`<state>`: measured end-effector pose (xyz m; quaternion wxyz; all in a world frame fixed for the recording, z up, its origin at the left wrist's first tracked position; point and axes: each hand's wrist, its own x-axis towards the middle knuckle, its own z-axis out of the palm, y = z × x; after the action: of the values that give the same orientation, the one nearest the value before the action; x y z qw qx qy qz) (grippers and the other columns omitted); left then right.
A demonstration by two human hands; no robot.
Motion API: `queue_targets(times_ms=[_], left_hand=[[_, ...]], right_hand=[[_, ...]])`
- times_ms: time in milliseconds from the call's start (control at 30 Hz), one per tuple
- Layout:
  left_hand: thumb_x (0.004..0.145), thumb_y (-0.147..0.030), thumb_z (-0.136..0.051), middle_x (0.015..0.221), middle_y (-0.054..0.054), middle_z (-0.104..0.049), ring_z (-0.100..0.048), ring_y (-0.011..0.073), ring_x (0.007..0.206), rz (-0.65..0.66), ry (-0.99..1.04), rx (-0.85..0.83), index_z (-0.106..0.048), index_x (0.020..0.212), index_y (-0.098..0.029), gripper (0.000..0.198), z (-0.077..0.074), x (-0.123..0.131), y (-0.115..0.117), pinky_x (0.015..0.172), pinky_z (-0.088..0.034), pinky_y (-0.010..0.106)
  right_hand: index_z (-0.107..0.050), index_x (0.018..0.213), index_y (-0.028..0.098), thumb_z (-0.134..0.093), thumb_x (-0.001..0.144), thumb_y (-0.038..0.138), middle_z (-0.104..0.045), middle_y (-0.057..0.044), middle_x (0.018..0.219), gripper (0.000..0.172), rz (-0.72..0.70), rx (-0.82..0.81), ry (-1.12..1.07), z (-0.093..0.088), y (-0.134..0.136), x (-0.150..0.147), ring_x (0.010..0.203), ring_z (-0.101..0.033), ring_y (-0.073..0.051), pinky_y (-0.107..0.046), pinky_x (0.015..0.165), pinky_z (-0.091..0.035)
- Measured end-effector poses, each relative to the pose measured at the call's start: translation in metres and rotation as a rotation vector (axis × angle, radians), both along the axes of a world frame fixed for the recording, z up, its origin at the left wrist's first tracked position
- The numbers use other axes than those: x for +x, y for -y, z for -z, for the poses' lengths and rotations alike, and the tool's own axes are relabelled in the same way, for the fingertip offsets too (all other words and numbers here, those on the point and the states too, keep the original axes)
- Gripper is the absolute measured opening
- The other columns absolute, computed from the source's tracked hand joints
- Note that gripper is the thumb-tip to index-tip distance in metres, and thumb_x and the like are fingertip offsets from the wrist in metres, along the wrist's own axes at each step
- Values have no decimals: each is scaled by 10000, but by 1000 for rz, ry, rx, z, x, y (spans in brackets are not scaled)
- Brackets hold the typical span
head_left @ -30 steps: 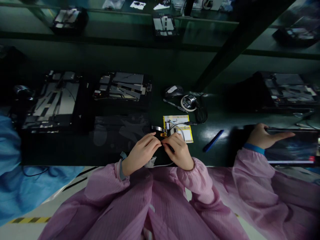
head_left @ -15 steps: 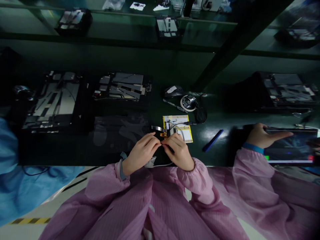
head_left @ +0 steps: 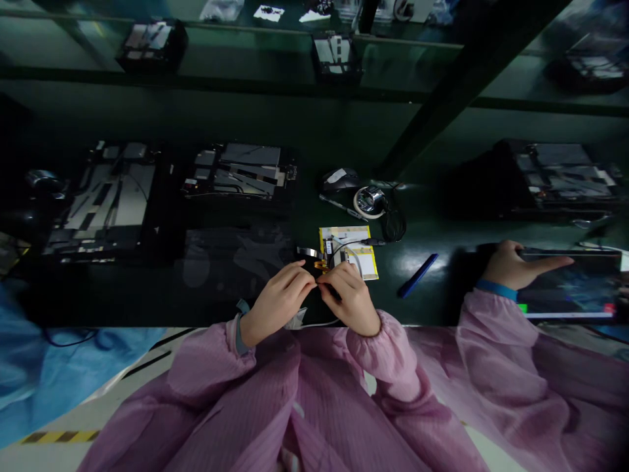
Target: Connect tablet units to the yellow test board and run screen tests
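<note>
My left hand and my right hand meet fingertip to fingertip near the bench's front edge. Both are closed in a pinch, and what sits between the fingers is too small and hidden to make out. Just beyond them lies a flat white battery pack with yellow edges, its near left part covered by my right hand. An orange flex cable runs from the battery's left side toward my fingertips. A thin black cable crosses the battery, and a metallic strip sticks out to its left.
Right of the battery lies a blue pen-like tool. Behind it are a mouse, a ring-shaped device and coiled cable. Opened tablet bodies stand at left and right. A co-worker's hand holds a tablet at right.
My hands keep the same pinched pose at the same spot. At far left, the blue sleeve of another person has drawn back and down.
</note>
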<state>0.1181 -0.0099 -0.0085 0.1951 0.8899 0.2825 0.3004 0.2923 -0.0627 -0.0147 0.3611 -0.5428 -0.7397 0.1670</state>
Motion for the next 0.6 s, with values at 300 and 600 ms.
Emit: queue_targets(times_ms=[300, 600], left_hand=[[912, -99, -515, 837, 14, -641, -659, 180, 974, -2, 28, -6, -543, 875, -189, 102, 3, -3, 3, 950, -553, 387], [917, -167, -517, 902, 38, -655, -636, 214, 1000, -52, -40, -101, -581, 1007, -209, 118, 11, -6, -1, 947, -532, 429]], right_hand=[[-614, 860, 213, -514, 900, 134, -623, -24, 743, 133, 16, 61, 49, -2, -3, -4, 788, -518, -192, -349, 712, -405], [-648, 997, 224, -497, 943, 241, -670, -64, 941, 161, -66, -46, -40, -4, -7, 16, 955, -573, -220, -385, 830, -466]])
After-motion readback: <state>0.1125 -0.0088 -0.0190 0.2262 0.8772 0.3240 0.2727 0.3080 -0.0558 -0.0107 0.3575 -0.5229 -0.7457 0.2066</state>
